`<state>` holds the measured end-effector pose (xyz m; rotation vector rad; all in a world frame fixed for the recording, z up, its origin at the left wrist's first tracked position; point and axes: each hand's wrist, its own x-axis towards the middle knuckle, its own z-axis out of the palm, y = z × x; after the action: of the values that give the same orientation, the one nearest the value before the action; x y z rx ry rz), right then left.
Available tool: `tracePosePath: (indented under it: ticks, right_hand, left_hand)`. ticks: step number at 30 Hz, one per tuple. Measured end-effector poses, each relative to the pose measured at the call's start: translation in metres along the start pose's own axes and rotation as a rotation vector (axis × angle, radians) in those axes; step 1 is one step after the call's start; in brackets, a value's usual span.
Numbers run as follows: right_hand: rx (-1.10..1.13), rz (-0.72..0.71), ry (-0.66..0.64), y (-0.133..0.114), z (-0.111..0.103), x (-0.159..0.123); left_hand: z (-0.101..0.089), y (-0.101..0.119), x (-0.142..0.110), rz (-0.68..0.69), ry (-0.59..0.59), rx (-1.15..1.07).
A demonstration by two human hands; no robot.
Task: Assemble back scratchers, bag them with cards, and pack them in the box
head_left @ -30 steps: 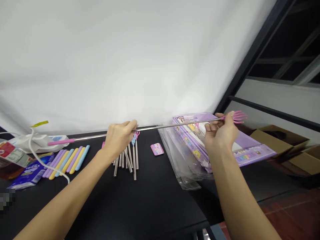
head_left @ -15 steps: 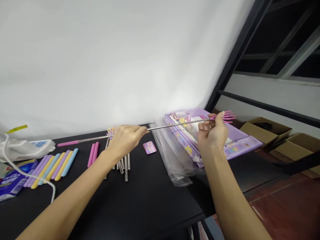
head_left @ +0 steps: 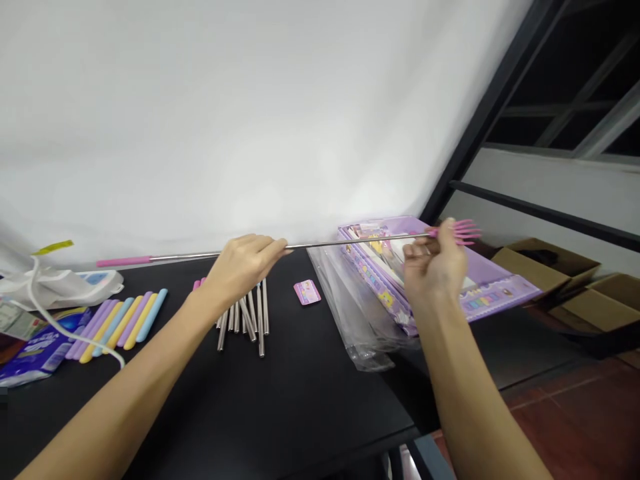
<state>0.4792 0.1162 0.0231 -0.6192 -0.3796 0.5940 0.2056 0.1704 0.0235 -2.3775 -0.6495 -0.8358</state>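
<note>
A long telescopic back scratcher (head_left: 345,242) with a silver rod, a pink claw head and a pink handle stretches nearly level above the table. My left hand (head_left: 245,265) is closed around the middle of its rod. At the claw end, my right hand (head_left: 436,260) pinches the neck just below the pink prongs. Beneath my left forearm and hand lie several silver metal tubes (head_left: 260,317), their far ends partly hidden. Pink tips (head_left: 198,284) peek out beside my left wrist. A small stack of pink cards (head_left: 307,293) rests between the hands on the table.
Pastel handle tubes (head_left: 133,323) lie in a row at left, near a white power strip (head_left: 100,285), a cable and a blue packet (head_left: 50,350). At right, a purple display box (head_left: 480,267) sits beside clear plastic wrap (head_left: 357,333). Cardboard boxes (head_left: 547,263) stand beyond the table (head_left: 300,400).
My hands have drawn farther apart, and the stretch of rod between them is longer. The pink handle end has shifted left. The view has turned slightly left.
</note>
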Motion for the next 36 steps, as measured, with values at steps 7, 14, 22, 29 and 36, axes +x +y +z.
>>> tracePosePath:
  ticks: [7,14,22,29,36]
  right_hand:
    - [-0.055,0.135,-0.188,0.007,0.013,-0.022]
    - [-0.141,0.172,-0.385,0.020,0.023,-0.040]
    - [-0.089,0.107,-0.168,0.015,0.018,-0.029]
    - [-0.162,0.276,-0.545,0.045,0.025,-0.069]
    - [-0.219,0.381,-0.670,0.050,0.022,-0.070]
  left_hand:
    - [-0.008,0.005,0.011,-0.039,-0.058,0.094]
    - [-0.008,0.015,0.005,-0.015,-0.067,0.108]
    - [-0.013,0.003,-0.016,-0.062,-0.097,0.143]
    - [-0.005,0.032,0.006,-0.057,-0.034,0.137]
    - [-0.005,0.024,-0.019,-0.077,-0.059,0.124]
